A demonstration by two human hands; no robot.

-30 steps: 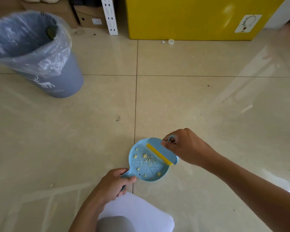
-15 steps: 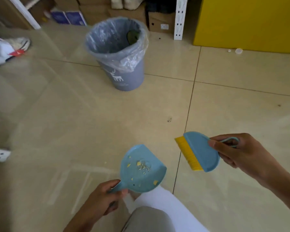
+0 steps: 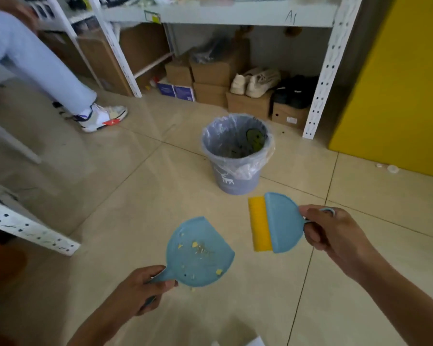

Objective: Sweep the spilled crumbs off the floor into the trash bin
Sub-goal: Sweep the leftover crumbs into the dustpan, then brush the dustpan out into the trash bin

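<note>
Yellow crumbs (image 3: 195, 244) are lying scattered in the round blue plastic dustpan (image 3: 200, 253), sitting at 6 o'clock from the grey plastic-lined trash bin (image 3: 236, 156). Left hand (image 3: 140, 289) is clenching the dustpan handle. Right hand (image 3: 335, 233) is gripping the looped handle of a blue brush (image 3: 283, 222), yellow bristles pointing toward 9 o'clock, apart from the dustpan.

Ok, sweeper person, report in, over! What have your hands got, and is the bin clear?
Left hand grips dustpan, crumbs aboard. Right hand grips brush. Trash bin ahead, open, nothing between.
</note>
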